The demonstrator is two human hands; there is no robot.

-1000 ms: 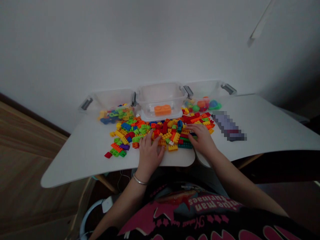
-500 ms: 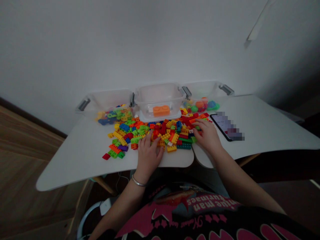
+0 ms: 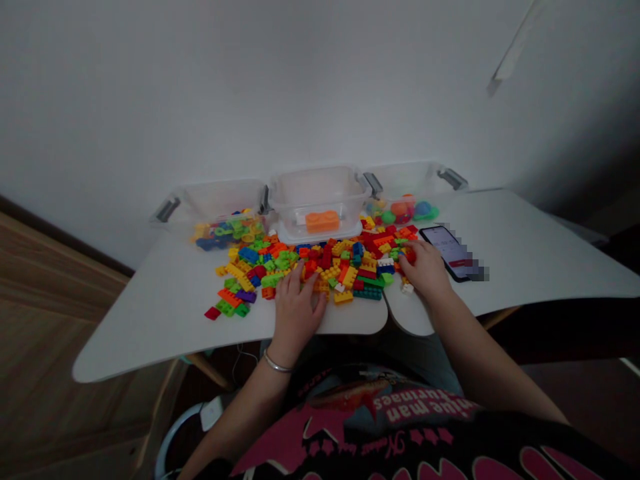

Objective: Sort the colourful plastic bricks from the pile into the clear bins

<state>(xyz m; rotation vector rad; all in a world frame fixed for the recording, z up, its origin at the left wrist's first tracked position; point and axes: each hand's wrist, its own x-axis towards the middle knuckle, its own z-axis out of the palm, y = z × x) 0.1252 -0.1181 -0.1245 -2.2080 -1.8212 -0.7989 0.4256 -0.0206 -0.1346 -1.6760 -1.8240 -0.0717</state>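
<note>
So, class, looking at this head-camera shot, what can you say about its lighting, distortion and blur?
Head view: dim, soft light greys the wall, with no hard shadows; wide-angle distortion bends the white table towards its edges; the phone is partly pixelated.

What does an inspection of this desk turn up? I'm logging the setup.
Surface: white curved desk.
Job's things: colored plastic building bricks heaped mid-desk; three clear plastic tubs behind them, the middle one holding an orange brick.
Clutter: smartphone beside the right hand, screen lit.
Hands: left hand, fingers spread on the bricks; right hand on bricks.
Cables: thin white cable below the desk.
Surroundings: white wall, wood surface at left.
</note>
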